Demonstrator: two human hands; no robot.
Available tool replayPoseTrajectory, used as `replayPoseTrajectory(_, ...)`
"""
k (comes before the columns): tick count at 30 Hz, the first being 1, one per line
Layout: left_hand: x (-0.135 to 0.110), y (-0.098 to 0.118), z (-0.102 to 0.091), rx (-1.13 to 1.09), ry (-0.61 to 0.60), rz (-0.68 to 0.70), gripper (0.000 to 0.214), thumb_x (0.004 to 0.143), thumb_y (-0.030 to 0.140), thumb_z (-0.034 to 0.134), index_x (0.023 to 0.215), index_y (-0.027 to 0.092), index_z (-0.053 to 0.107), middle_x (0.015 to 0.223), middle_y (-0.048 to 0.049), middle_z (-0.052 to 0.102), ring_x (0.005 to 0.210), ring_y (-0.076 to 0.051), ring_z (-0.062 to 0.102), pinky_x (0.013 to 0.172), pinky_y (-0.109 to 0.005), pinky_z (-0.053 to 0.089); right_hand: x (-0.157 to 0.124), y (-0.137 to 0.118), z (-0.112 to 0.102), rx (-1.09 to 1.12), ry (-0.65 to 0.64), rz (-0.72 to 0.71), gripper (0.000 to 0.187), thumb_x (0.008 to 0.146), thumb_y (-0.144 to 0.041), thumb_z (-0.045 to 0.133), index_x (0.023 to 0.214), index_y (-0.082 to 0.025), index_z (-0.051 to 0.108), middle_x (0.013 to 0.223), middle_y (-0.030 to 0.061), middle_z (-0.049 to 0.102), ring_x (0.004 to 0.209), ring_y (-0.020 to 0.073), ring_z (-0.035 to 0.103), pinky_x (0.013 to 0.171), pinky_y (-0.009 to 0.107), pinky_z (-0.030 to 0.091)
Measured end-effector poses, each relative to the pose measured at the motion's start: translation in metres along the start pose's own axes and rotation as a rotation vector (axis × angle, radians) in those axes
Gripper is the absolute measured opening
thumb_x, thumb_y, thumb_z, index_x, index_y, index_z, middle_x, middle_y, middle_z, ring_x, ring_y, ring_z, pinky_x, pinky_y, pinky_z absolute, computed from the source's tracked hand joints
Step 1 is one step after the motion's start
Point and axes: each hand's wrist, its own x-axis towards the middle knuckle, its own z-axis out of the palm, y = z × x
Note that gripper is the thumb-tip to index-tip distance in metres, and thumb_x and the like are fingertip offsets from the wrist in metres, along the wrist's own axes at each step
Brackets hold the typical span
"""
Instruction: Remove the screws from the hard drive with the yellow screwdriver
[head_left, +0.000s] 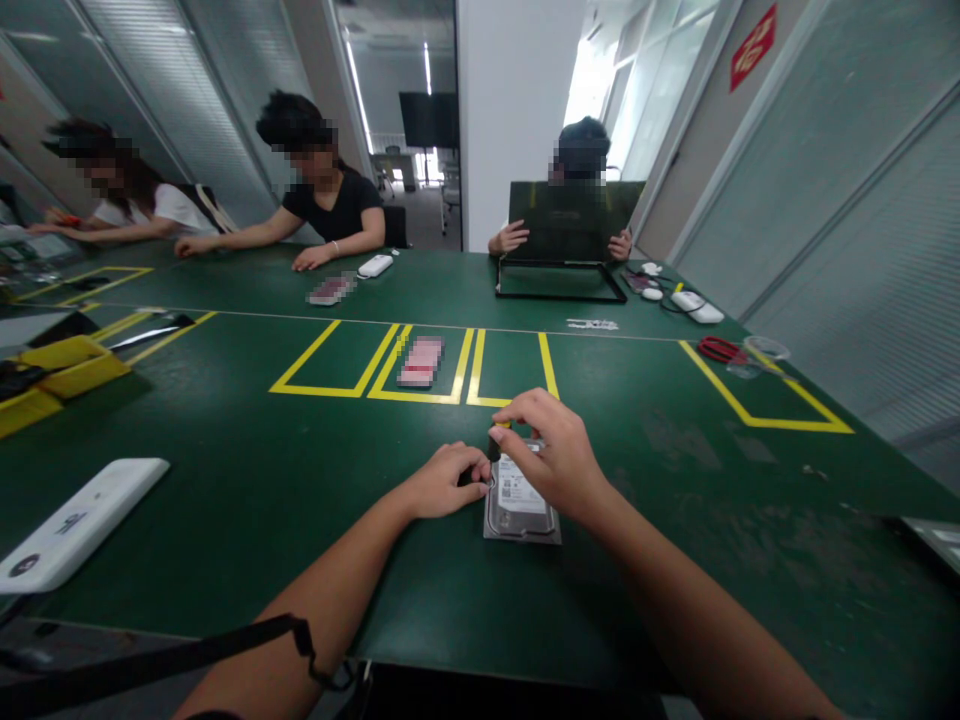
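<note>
One broad dark-green worktop [315, 450], marked with strips of yellow tape [322, 392], is spread beneath the fingers [517, 403] of the right hand [562, 455] and of the left hand [439, 480]. Three co-workers are seen along its far side: a person in white [176, 207] and a person in black [345, 217] to the left of the fingers, and a third person [586, 145], mostly hidden, beyond them and slightly to the right. By that third person a large dark rectangular panel [570, 222] is held up in both hands, above a thin black rectangular frame [559, 297] laid flat. Far to the left of the fingers, yellow plastic bins [88, 368] are set down; also to their left, a white oblong device with rounded corners [82, 520] is laid well apart from the left hand.

Directly beneath the right hand's fingers, a flat silver hard drive with a white printed label [521, 518] is rested on the worktop, partly covered by that hand. Beyond the left hand's fingers, a pink rectangular item [421, 361], blurred over, is placed inside a taped outline. Smallest, a short black tool handle with a yellow top [493, 443] is grasped by the right hand's thumb and fingers, roughly upright at the drive's far left corner; its lower tip is hidden. The left hand's fingers are curled at the drive's left edge, near the tool; whether anything is pinched there cannot be told.
</note>
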Motion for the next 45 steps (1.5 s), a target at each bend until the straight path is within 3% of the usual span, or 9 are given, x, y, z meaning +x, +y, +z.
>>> replayPoseTrajectory(22,-0.0007,-0.0001,-0.0004,-0.011,0.007,0.003,0.012,0.086,0.03,0.064,0.091,0.02,0.06,0.084,0.0013,0.06,0.085,-0.019,0.054,0.081,-0.032,0.036,0.0006,0.0001,-0.0018,-0.01,0.022,-0.021,0.007,0.088,-0.019,0.06,0.094,-0.018,0.064,0.088,0.0032,0.065,0.083,0.0161,0.057,0.075,0.031,0.043)
replayPoseTrajectory(31,-0.0004,-0.0033,0.0008,-0.003,0.007,0.02,0.013,0.087,0.031,0.064,0.092,0.019,0.06,0.085,0.0009,0.061,0.085,-0.019,0.054,0.082,-0.032,0.036,0.001,-0.0018,-0.0024,0.016,-0.001,-0.014,0.008,0.089,-0.018,0.057,0.093,-0.019,0.064,0.093,0.0042,0.066,0.09,0.0177,0.059,0.081,0.034,0.044)
replayPoseTrajectory(36,0.0,-0.0023,0.001,-0.007,0.006,0.015,0.013,0.087,0.031,0.064,0.092,0.02,0.06,0.086,0.0008,0.061,0.085,-0.019,0.055,0.081,-0.031,0.037,0.0008,-0.0009,-0.0018,0.023,0.006,0.026,0.01,0.092,-0.026,0.061,0.094,-0.018,0.067,0.091,0.0056,0.063,0.085,0.0167,0.057,0.073,0.031,0.044)
replayPoseTrajectory(45,-0.0006,-0.0028,0.0012,-0.003,0.005,0.005,0.014,0.087,0.032,0.063,0.091,0.02,0.06,0.085,0.0004,0.061,0.085,-0.019,0.054,0.081,-0.032,0.037,0.0006,0.001,-0.0015,-0.001,0.004,0.004,0.005,0.09,-0.02,0.059,0.092,-0.019,0.064,0.09,0.0038,0.065,0.084,0.0167,0.057,0.072,0.031,0.043)
